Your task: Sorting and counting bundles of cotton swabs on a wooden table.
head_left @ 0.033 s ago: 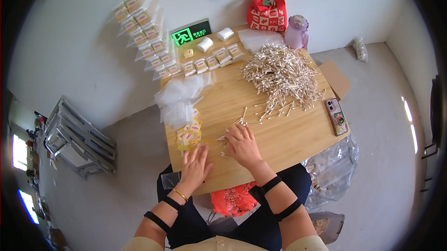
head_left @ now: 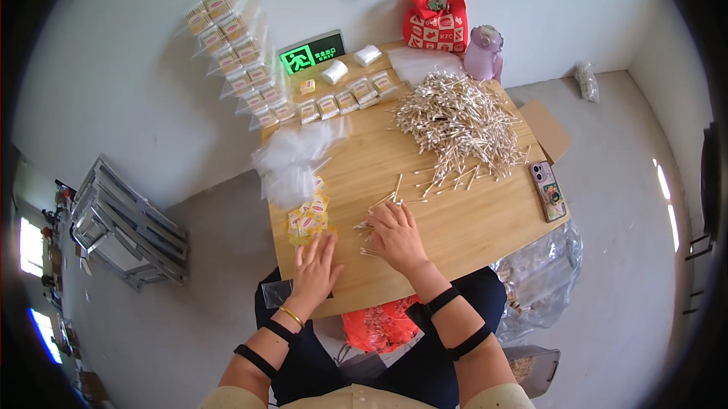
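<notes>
My left hand (head_left: 315,266) lies near the table's front edge, palm down with its fingers stretched out. Its fingertips are just below a scatter of small yellow and white printed cards (head_left: 307,221). Part of a clear plastic sleeve (head_left: 276,294) shows beside that wrist. My right hand (head_left: 398,240) rests palm down on the table, fingers somewhat bent and apart. It partly covers a few loose cotton swabs (head_left: 369,252), whose ends stick out at its left and beyond its fingertips. A big heap of cotton swabs (head_left: 459,124) lies at the far right of the table.
Clear plastic bags (head_left: 292,162) lie behind the cards. Packed swab bags (head_left: 327,107) form a row, and more are stacked (head_left: 235,56) at the back left. A red bag (head_left: 436,26), purple bottle (head_left: 484,52) and phone (head_left: 547,190) sit around the table's far and right edges.
My left hand has shifted very slightly to the left and away from me. The right hand stays in place over the swabs.
</notes>
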Demonstrator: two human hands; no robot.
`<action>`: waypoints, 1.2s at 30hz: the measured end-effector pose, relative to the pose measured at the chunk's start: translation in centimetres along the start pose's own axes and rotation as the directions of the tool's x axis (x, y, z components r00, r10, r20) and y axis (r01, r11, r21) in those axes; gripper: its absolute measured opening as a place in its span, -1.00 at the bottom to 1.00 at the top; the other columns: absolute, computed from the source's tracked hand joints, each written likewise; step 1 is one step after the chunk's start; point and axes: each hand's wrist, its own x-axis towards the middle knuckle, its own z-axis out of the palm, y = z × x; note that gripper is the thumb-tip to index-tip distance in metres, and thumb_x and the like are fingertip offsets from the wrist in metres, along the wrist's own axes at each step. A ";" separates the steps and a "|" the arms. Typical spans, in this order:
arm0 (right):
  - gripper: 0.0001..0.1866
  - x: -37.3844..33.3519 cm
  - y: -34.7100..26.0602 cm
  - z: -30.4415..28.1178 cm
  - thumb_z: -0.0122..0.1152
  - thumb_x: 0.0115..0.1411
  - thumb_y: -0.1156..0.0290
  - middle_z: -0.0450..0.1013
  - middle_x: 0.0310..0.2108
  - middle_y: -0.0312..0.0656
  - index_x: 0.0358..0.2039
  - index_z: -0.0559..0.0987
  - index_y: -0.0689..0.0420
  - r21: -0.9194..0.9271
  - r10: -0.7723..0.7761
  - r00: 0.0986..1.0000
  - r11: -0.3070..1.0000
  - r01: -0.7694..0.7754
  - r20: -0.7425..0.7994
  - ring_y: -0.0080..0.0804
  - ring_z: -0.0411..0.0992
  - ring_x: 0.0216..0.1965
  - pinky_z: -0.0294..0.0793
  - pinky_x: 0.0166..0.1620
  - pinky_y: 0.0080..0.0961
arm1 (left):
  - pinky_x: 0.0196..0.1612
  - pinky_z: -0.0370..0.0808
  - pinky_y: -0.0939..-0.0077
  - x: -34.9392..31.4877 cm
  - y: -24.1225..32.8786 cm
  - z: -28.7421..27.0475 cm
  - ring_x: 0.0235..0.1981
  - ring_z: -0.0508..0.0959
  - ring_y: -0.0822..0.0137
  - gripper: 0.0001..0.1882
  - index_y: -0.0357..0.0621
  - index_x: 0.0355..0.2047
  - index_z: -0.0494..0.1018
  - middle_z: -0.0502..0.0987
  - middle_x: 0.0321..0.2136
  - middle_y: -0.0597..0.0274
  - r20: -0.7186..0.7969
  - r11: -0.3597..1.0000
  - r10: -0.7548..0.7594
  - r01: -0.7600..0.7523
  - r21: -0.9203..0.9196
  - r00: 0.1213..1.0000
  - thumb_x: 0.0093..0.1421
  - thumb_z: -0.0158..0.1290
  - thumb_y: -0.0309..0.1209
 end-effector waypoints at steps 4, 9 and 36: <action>-0.67 -0.6 0.7 -1.3 0.19 0.26 0.36 0.42 0.16 -0.14 0.04 0.60 0.06 -0.029 0.048 0.999 0.998 -0.047 0.009 -0.08 0.26 0.30 0.14 0.41 -0.03 | 0.47 -0.03 -0.07 1.0 0.6 -1.3 0.51 0.05 0.05 -0.12 -0.20 0.45 0.10 0.14 0.46 0.03 -0.022 0.999 -0.031 0.031 0.015 0.999 0.29 0.13 0.01; -0.64 0.6 3.5 -2.9 0.19 0.20 0.47 0.43 0.13 -0.13 0.03 0.57 0.07 0.004 0.212 0.974 0.977 -0.212 -0.076 -0.06 0.30 0.24 0.24 0.31 -0.04 | 0.53 -0.16 -0.15 5.6 4.1 -1.3 0.53 -0.07 -0.09 0.24 -0.29 0.48 -0.07 0.04 0.48 -0.10 -0.034 0.974 0.195 -0.198 -0.109 0.980 0.03 0.32 0.16; -0.87 2.2 4.5 -0.5 0.37 0.10 0.34 0.47 -0.19 -0.23 -0.34 0.62 0.02 -0.059 0.010 0.988 0.998 -0.001 0.153 -0.17 0.39 0.01 0.37 0.10 -0.22 | 0.36 0.30 -0.05 5.5 5.5 3.7 0.26 0.38 -0.12 -0.51 -0.21 0.13 0.45 0.41 0.19 -0.04 -0.217 0.848 0.107 -0.203 -0.490 0.970 0.18 0.23 -0.43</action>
